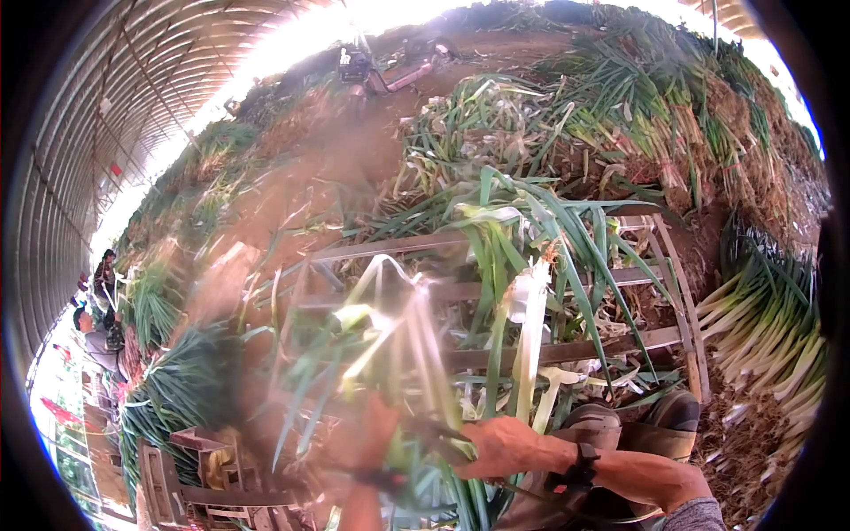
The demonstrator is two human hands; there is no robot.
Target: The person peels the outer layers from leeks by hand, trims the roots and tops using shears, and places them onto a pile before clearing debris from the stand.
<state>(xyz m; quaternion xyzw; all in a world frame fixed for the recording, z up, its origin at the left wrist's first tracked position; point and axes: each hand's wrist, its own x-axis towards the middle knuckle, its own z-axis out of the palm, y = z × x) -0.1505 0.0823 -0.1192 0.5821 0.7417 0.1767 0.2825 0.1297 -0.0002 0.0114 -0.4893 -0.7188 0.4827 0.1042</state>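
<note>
My right hand (506,448) is closed, with a wristband above it, low in the middle of the head view. A dark narrow object (443,435) shows at its fingers; I cannot tell what it is. Left of it, my left hand (376,434) is smeared by a hazy patch, and its fingers do not show clearly. Pale, blurred stalks (423,341) rise just above the left hand. A thick white leek (533,332), roots upward, stands behind the right hand. Long green leaves (575,234) drape over a wooden slatted frame (651,340) in front of me.
My shoes (668,414) are beside the frame. A leek pile (770,310) lies at right, with bundled leeks (655,106) heaped behind. More leeks (177,389) lie at left near a low wooden stool (208,442). Two people (102,332) are at far left; a cart (390,80) stands farther back.
</note>
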